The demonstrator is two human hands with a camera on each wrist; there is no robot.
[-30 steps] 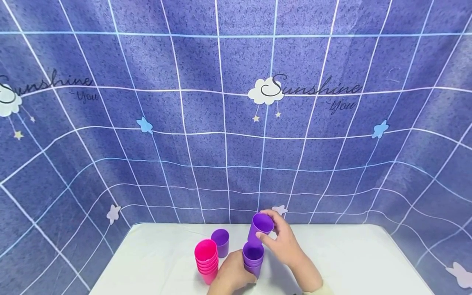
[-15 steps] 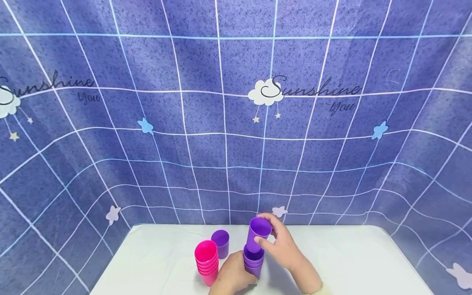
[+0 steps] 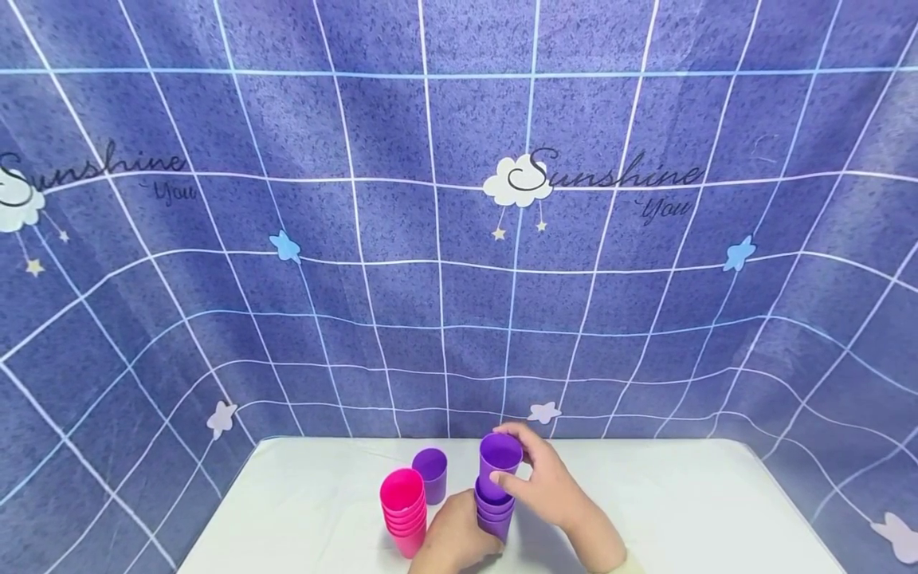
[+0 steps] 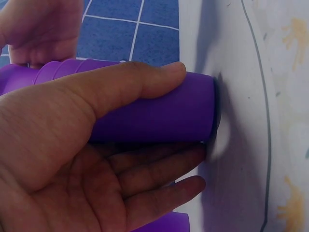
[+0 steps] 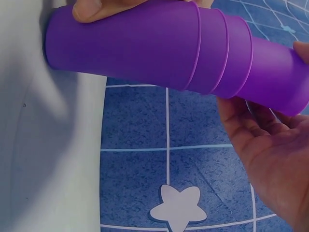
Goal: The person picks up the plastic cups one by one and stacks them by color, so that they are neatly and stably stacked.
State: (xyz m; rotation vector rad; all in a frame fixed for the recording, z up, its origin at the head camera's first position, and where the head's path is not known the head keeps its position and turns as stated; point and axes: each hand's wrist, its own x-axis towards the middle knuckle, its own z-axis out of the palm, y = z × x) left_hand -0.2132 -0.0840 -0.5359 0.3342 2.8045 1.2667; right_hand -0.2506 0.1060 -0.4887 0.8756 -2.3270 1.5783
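My left hand (image 3: 459, 530) holds a short stack of purple cups (image 3: 493, 520) upright on the white table. In the left wrist view its thumb lies along the lowest cup (image 4: 159, 116), fingers on the other side. From above, my right hand (image 3: 551, 488) grips another purple cup (image 3: 495, 462), thumb on the near side and fingers behind. That cup's lower end sits inside the stack's top cup, with much of its wall still above the rim. The right wrist view shows this upper cup (image 5: 273, 72) in line with the stack (image 5: 125, 43).
Left of my left hand stands a stack of several pink cups (image 3: 405, 518). A single purple cup (image 3: 432, 478) stands upright just behind it. The white table (image 3: 681, 502) ends at a blue gridded curtain (image 3: 402, 351).
My right hand has moved down and slightly left, lowering its purple cup from above the stack into the top cup. My left hand has stayed on the stack.
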